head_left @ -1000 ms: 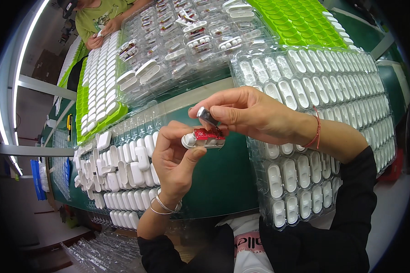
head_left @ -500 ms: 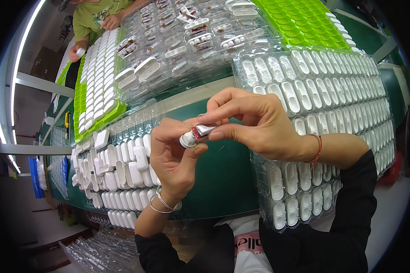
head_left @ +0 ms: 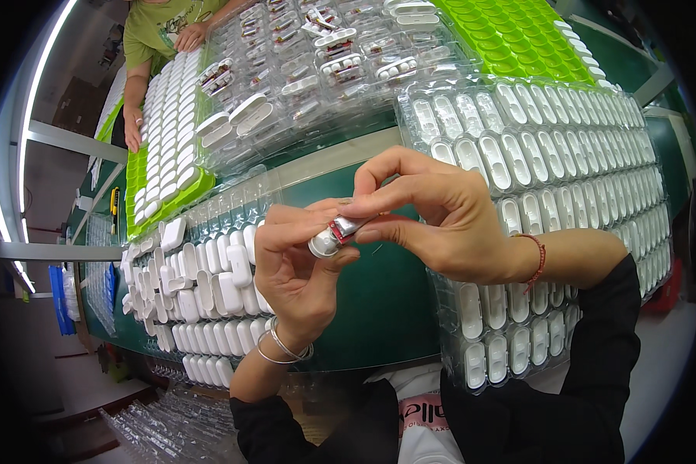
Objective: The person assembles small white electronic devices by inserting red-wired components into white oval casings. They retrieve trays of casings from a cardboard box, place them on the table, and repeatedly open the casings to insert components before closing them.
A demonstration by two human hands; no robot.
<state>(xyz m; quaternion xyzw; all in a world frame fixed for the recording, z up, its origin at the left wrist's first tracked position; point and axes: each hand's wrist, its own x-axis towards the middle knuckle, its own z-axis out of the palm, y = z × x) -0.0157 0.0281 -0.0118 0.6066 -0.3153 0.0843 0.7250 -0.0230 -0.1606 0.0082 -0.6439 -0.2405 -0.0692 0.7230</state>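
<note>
My left hand (head_left: 295,271) is closed around a small white plastic case part (head_left: 323,244), its rounded end facing me. Against it sits a silver, foil-like piece with a dark red end (head_left: 345,226), possibly a small battery. Thumb and fingers of my right hand (head_left: 445,220) pinch that silver piece at its upper end. The two hands meet over the green table (head_left: 379,309). Fingers cover most of both parts, so how far the silver piece sits inside the white part cannot be seen.
Clear trays of white case shells (head_left: 533,162) lie on the right. More white shells (head_left: 216,271) fill a tray on the left. Beyond are clear trays of small assemblies (head_left: 294,69) and bright green trays (head_left: 510,39). A co-worker's hand (head_left: 134,127) rests by the far-left green tray (head_left: 137,174).
My hands stay nearly in place; the silver piece and white part have shifted and tilted slightly. The co-worker's hand, earlier raised with a white piece, is now lower at the green tray.
</note>
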